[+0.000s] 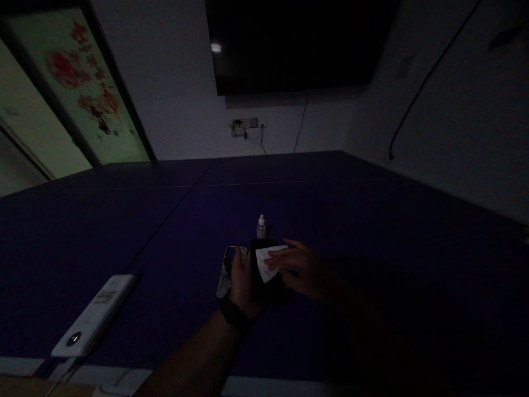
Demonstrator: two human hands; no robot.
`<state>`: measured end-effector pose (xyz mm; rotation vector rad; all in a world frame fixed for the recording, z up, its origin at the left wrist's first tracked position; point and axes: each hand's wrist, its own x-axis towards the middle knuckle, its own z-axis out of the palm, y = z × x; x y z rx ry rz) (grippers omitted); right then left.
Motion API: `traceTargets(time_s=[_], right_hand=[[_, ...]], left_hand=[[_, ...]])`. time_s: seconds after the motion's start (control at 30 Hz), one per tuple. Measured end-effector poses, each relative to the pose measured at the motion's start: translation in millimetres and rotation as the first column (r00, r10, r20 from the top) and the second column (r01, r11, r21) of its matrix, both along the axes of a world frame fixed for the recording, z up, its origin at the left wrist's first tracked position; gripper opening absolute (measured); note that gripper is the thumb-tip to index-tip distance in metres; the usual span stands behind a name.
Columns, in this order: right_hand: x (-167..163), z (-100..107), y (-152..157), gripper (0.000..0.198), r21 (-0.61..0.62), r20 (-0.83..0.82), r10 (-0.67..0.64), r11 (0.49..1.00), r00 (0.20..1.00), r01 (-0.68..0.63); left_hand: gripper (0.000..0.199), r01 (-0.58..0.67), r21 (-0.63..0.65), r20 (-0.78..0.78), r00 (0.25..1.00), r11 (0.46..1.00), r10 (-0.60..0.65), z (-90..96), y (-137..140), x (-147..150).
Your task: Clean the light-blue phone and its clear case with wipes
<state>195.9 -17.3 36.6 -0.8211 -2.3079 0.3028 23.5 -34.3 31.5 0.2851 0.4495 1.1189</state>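
My left hand (242,281), with a dark band on its wrist, holds a dark, flat, phone-like device (260,293). Its thumb lies along the left side of the device. On top of the device, the fingers of my right hand (303,270) press a white wipe (266,267) against its surface. Directly beyond the device, a small clear bottle (261,229) with a pale dropper-like cap stands upright. A patterned phone case (224,281) with a gold-edged camera frame lies beside my left hand, partly covered by it; whether a phone is inside I cannot tell.
Everything rests on a dark blue-purple surface (165,220). To the left lies a long white power-bank-like box (97,314) with a cable at its near end. Farther off are wall sockets (250,124) with wires, below a large dark screen (297,49). The room is dim.
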Motion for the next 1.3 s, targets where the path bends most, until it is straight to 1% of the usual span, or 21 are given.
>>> traceTargets(time_s=[0.07,0.13,0.23,0.3,0.33,0.47,0.57,0.63,0.7,0.77,0.87,0.93,0.97,1.03,1.07,1.13,1.2,1.23,1.3], right_hand=[[1.3,0.6,1.0,0.033,0.006,0.004,-0.083,0.997,0.997,0.083],[-1.3,0.5,-0.3,0.033,0.005,0.007,-0.113,0.994,0.994,0.113],[-6.4,-0.7,-4.2,0.033,-0.016,0.006,-0.036,0.999,0.999,0.036],[-6.0,-1.3,-4.9,0.033,-0.031,-0.001,0.018,0.999,1.0,-0.018],[-4.5,-1.5,-4.1,0.033,-0.032,-0.007,0.025,0.999,1.0,-0.025],[1.4,-1.3,1.4,0.03,0.028,-0.018,-0.043,0.999,0.999,0.043],[-3.3,-0.5,-0.2,0.032,0.079,-0.005,-0.082,0.994,0.997,0.082],[-8.1,0.9,-4.3,0.035,0.09,0.02,-0.061,0.994,0.998,0.059],[-9.9,3.3,-8.0,0.036,0.092,0.049,-0.017,0.996,0.999,0.012],[-7.6,5.9,-9.1,0.034,0.09,0.073,0.006,0.996,0.997,-0.013],[-2.1,8.4,-7.2,0.031,0.099,0.106,-0.053,0.994,0.993,0.042],[-1.3,8.6,-7.0,0.038,0.104,0.127,-0.091,0.992,0.988,0.078],[-2.0,8.4,-7.6,0.044,0.103,0.137,-0.088,0.992,0.987,0.074],[-3.7,8.1,-9.5,0.055,0.097,0.156,-0.039,0.995,0.987,0.024],[-4.1,8.1,-10.4,0.056,0.095,0.162,-0.007,0.995,0.987,-0.009],[-3.0,8.4,-10.9,0.05,0.089,0.167,0.035,0.995,0.985,-0.051],[-0.7,8.7,-9.8,0.044,0.085,0.159,0.021,0.996,0.987,-0.035],[0.0,8.6,-9.2,0.044,0.084,0.157,-0.002,0.996,0.988,-0.011],[-0.9,7.9,-8.8,0.05,0.077,0.162,-0.044,0.997,0.986,0.032]], left_hand=[[0.068,0.003,-0.02,-0.004,1.0,1.0,-0.003,1.2,-2.3,0.7],[0.066,-0.018,-0.047,-0.01,1.0,0.999,0.018,1.9,-3.0,1.4],[0.061,-0.075,-0.088,-0.039,0.997,0.993,0.072,1.1,-0.2,2.0],[0.059,-0.074,-0.104,-0.062,0.996,0.992,0.067,1.1,1.5,1.7],[0.06,-0.063,-0.101,-0.06,0.997,0.993,0.057,1.5,1.5,1.4],[0.066,0.016,-0.069,-0.01,1.0,0.998,-0.017,5.4,-3.3,0.8],[0.066,0.001,-0.08,0.015,1.0,0.997,0.001,7.5,-6.7,0.3],[0.062,-0.036,-0.114,0.018,0.999,0.993,0.038,7.9,-7.0,-0.2],[0.059,-0.063,-0.141,-0.006,0.998,0.988,0.062,7.9,-5.9,-0.5],[0.059,-0.071,-0.134,-0.025,0.997,0.988,0.069,8.1,-4.3,-0.3],[0.063,-0.043,-0.099,0.007,0.999,0.994,0.044,9.3,-3.2,0.3],[0.064,-0.041,-0.092,0.019,0.999,0.995,0.043,10.0,-3.5,0.0],[0.063,-0.046,-0.1,0.012,0.999,0.994,0.048,10.0,-3.8,-0.6],[0.062,-0.07,-0.119,-0.022,0.997,0.99,0.067,9.5,-4.2,-2.1],[0.063,-0.078,-0.13,-0.041,0.996,0.988,0.073,9.1,-4.2,-2.8],[0.064,-0.074,-0.137,-0.061,0.996,0.988,0.066,9.0,-3.9,-3.5],[0.065,-0.055,-0.128,-0.044,0.998,0.99,0.05,10.0,-3.6,-3.1],[0.065,-0.047,-0.121,-0.032,0.999,0.992,0.044,10.8,-3.6,-2.5],[0.063,-0.059,-0.114,-0.026,0.998,0.992,0.057,11.9,-3.6,-1.5]])
